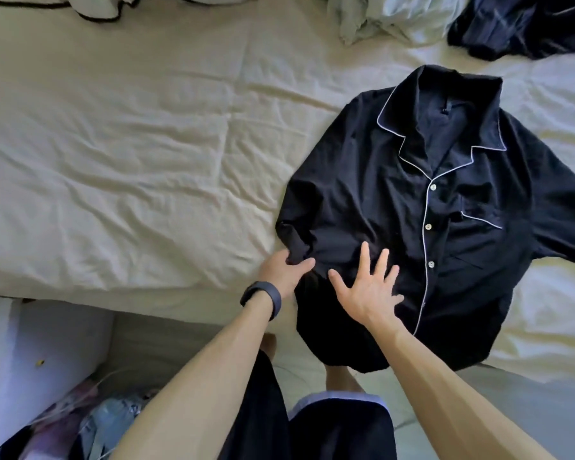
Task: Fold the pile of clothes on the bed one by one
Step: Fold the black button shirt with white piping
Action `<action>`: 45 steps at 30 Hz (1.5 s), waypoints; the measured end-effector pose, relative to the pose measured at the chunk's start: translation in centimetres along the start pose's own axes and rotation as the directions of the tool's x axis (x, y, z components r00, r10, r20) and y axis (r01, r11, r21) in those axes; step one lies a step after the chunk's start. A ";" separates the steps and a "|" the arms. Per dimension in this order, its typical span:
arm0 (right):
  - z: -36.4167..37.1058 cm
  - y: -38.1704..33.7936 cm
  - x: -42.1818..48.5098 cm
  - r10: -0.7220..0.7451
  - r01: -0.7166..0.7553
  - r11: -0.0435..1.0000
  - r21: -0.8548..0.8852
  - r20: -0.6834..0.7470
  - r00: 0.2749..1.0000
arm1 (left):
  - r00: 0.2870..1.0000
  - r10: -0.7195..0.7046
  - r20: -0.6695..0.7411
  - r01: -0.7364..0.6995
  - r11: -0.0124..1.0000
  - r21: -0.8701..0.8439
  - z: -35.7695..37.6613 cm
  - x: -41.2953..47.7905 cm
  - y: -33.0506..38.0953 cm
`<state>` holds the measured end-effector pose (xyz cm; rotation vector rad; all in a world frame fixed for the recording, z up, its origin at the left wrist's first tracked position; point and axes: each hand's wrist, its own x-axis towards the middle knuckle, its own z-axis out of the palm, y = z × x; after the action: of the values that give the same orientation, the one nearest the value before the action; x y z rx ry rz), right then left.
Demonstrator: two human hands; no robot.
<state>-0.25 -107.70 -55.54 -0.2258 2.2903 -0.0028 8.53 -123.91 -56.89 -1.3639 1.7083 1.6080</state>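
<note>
A dark navy pyjama shirt [389,200] with white piping and white buttons lies face up on the cream bed sheet [130,154], collar away from me, hem hanging over the bed's near edge. Its left sleeve is folded in across the body. My left hand [284,272] pinches the cuff of that sleeve at the shirt's left side. My right hand [367,287] lies flat with fingers spread on the lower front of the shirt. The shirt's other sleeve runs off to the right.
More clothes lie at the far edge of the bed: a pale green garment [385,18], a dark navy garment [525,24] and a white piece with dark trim [93,5]. A bag of items [80,423] sits on the floor at lower left.
</note>
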 end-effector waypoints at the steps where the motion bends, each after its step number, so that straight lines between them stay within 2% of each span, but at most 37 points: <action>1: 0.2 0.4 -0.1 0.033 -0.034 0.999 0.013 0.027 0.999 | 1.000 0.024 -0.004 -0.025 0.995 -0.098 -1.0 -0.3 -0.1; 3: 0.5 1.2 -0.3 0.035 -0.035 0.999 -0.001 0.059 0.998 | 0.997 0.068 -0.040 -0.073 0.984 -0.161 -3.7 -1.1 -0.1; 4: 0.5 1.5 -0.3 0.027 -0.026 1.000 -0.018 0.059 0.998 | 0.992 0.090 -0.088 -0.100 0.989 -0.113 -5.4 -1.6 0.3; 7: 0.2 1.6 -0.2 0.017 -0.011 0.996 -0.083 0.070 0.997 | 0.914 0.229 -0.336 -0.163 0.963 0.213 -10.9 -3.0 2.6; 9: -0.2 1.2 -0.1 0.046 -0.031 0.992 -0.123 0.119 0.992 | 0.824 0.401 -0.401 -0.216 0.876 0.431 -15.1 -4.6 4.8; 10: -0.5 0.9 -0.1 0.066 -0.046 0.989 -0.140 0.144 0.987 | 0.754 0.533 -0.384 -0.260 0.779 0.571 -17.1 -5.3 5.7; 11: -0.7 0.6 -0.1 0.081 -0.056 0.986 -0.155 0.160 0.984 | 0.644 0.686 -0.337 -0.294 0.629 0.719 -19.1 -6.0 6.4; 13: -0.8 -0.1 0.1 0.106 -0.076 0.982 -0.172 0.173 0.979 | 0.368 0.918 -0.151 -0.234 0.249 0.940 -22.8 -6.8 7.6; 14: -0.9 -0.5 0.2 0.118 -0.086 0.980 -0.178 0.175 0.977 | 0.279 0.957 -0.078 -0.164 0.127 0.978 -24.1 -6.9 7.9; 15: -0.9 -0.8 0.2 0.131 -0.098 0.979 -0.181 0.176 0.976 | 0.253 0.966 -0.045 -0.105 0.074 0.992 -25.0 -6.8 8.1; 16: -0.9 -1.1 0.3 0.142 -0.108 0.977 -0.183 0.178 0.974 | 0.285 0.958 -0.043 -0.062 0.064 0.996 -25.3 -6.5 8.1; 17: -0.9 -1.4 0.3 0.152 -0.117 0.975 -0.191 0.184 0.971 | 0.365 0.928 -0.077 -0.031 0.094 0.995 -25.2 -5.9 7.6; 18: -0.9 -1.7 0.2 0.164 -0.124 0.971 -0.206 0.188 0.968 | 0.484 0.866 -0.124 -0.005 0.144 0.990 -25.1 -5.2 6.6; 20: -1.2 -2.3 0.1 0.203 -0.150 0.953 -0.265 0.189 0.961 | 0.797 0.572 -0.193 0.065 0.238 0.969 -24.7 -3.3 4.1; 21: -1.7 -2.8 0.0 0.211 -0.147 0.936 -0.320 0.177 0.961 | 0.902 0.381 -0.202 0.101 0.270 0.958 -24.4 -2.4 2.8; 22: -2.3 -3.4 -0.1 0.188 -0.118 0.917 -0.380 0.153 0.970 | 0.955 0.216 -0.204 0.120 0.348 0.930 -24.2 -1.5 1.6; 23: -3.0 -4.2 -0.3 0.122 -0.060 0.900 -0.431 0.116 0.986 | 0.971 0.115 -0.212 0.137 0.458 0.878 -24.1 -0.8 0.6; 25: -4.5 -6.6 -0.3 -0.103 0.108 0.888 -0.447 0.035 0.994 | 0.954 0.094 -0.285 0.160 0.644 0.748 -23.7 0.4 -1.0; 28: -6.6 -12.6 0.1 -0.412 0.365 0.870 -0.331 -0.084 0.907 | 0.870 0.159 -0.467 0.139 0.829 0.541 -24.2 1.5 -2.1; 31: -7.5 -19.6 1.8 -0.560 0.531 0.826 -0.189 -0.162 0.813 | 0.755 0.046 -0.654 0.126 0.968 0.215 -26.2 2.3 -2.2; 33: -7.3 -23.7 3.3 -0.629 0.614 0.777 -0.139 -0.179 0.756 | 0.678 -0.030 -0.735 0.184 0.974 0.130 -28.0 3.2 -2.2; 34: -7.0 -25.5 4.2 -0.657 0.642 0.753 -0.141 -0.171 0.734 | 0.671 -0.038 -0.741 0.220 0.964 0.150 -28.9 3.7 -2.2; 37: -5.8 -29.9 6.8 -0.711 0.685 0.691 -0.232 -0.047 0.702 | 0.739 -0.089 -0.668 0.264 0.950 0.165 -31.6 5.8 -2.5; 39: -4.9 -32.0 8.2 -0.686 0.665 0.700 -0.260 0.013 0.727 | 0.753 -0.114 -0.648 0.265 0.954 0.140 -33.0 7.1 -2.9; 42: -4.0 -33.7 9.3 -0.617 0.584 0.769 -0.260 -0.063 0.785 | 0.673 -0.126 -0.729 0.246 0.967 0.060 -34.9 8.2 -4.0; 43: -4.0 -34.1 9.5 -0.601 0.562 0.782 -0.269 -0.088 0.794 | 0.669 -0.142 -0.730 0.228 0.974 0.019 -35.4 8.5 -4.3; 45: -4.3 -34.9 9.5 -0.569 0.522 0.805 -0.282 -0.116 0.814 | 0.728 -0.143 -0.671 0.145 0.988 -0.052 -36.4 9.0 -4.8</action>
<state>-3.99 -143.92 -57.08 -1.0576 2.3338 -0.0513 19.91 -159.90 -58.06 -2.2085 1.8952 1.0646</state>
